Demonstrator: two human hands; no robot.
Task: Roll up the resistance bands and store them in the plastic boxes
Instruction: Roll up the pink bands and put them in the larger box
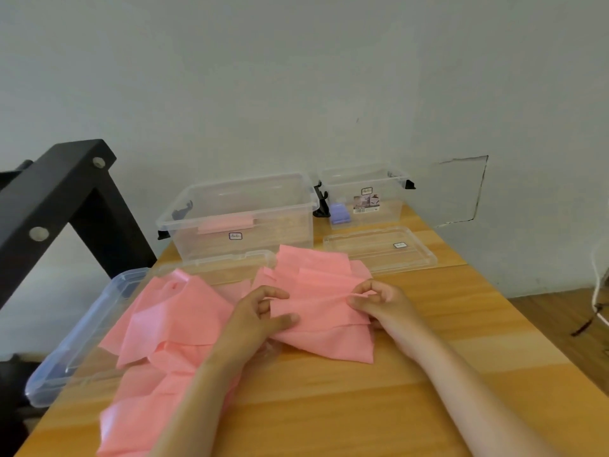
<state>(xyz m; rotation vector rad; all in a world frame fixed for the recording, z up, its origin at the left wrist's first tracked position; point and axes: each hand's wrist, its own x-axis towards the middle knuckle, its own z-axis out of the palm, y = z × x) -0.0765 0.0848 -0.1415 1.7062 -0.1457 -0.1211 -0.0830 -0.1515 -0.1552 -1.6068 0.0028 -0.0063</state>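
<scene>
Hands pinch a pink resistance band (316,311) before the large clear box (240,216). Left hand (260,315) grips its left fold; right hand (379,300) its right edge.

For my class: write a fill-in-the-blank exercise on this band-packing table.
1. The left hand and right hand both pinch a band coloured ____.
2. The roll in the smaller box is ____.
3. A clear lid lies in ____ of the smaller box.
Missing words: pink; purple; front.
</scene>
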